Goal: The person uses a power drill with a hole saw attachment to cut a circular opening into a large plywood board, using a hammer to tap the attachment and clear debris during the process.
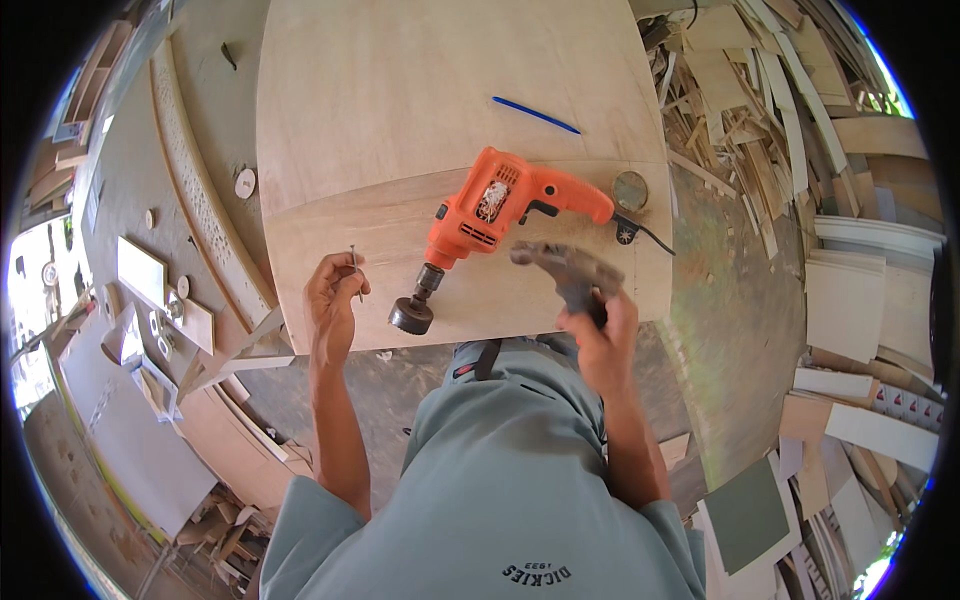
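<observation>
My left hand [334, 285] pinches a thin nail [356, 262] upright between thumb and fingers, over the left part of a plywood sheet [400, 110]. In my right hand [608, 335] is a hammer [572, 272], its handle gripped in my closed fingers and its dark head raised near the sheet's front edge. Between the two hands lies an orange power drill [497, 203] on its side. A round hole saw [411, 315] is fitted in its chuck and points toward my left hand. The drill's black cord [655, 238] runs off to the right.
A blue pen [536, 115] lies on the sheet beyond the drill. Right of the drill is a round grey patch [630, 189], a hole or a disc. Wood offcuts [735, 125] pile up at right. A curved wooden piece [195, 170] and a pale disc [246, 183] lie at left.
</observation>
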The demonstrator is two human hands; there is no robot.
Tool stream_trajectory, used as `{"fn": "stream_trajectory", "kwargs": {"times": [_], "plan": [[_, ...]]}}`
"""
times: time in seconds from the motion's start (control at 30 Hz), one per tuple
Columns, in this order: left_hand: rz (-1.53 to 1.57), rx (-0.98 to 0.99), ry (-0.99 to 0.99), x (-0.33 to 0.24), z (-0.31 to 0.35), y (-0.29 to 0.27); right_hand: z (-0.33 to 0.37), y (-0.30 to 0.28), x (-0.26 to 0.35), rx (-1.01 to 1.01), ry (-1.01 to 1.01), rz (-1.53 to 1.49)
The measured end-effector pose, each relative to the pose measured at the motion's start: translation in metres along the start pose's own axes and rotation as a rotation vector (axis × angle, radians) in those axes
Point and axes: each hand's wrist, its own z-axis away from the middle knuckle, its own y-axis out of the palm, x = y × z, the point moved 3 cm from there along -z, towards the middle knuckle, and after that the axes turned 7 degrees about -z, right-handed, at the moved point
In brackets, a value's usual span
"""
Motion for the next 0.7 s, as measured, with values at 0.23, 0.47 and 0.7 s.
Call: {"fn": "stream_trajectory", "kwargs": {"times": [0.23,0.47,0.7], "plan": [[-0.529,-0.006,0.197,-0.018,-0.003,0.032,-0.057,0.011,0.005,0.130,-0.031,-0.099],[-0.469,0.132,0.097,-0.047,0.022,0.043,-0.058,0.000,-0.005,0.264,0.200,-0.253],[-0.599,0.197,0.039,-0.031,0.013,0.063,-0.037,-0.005,-0.027,0.397,0.304,-0.310]]}}
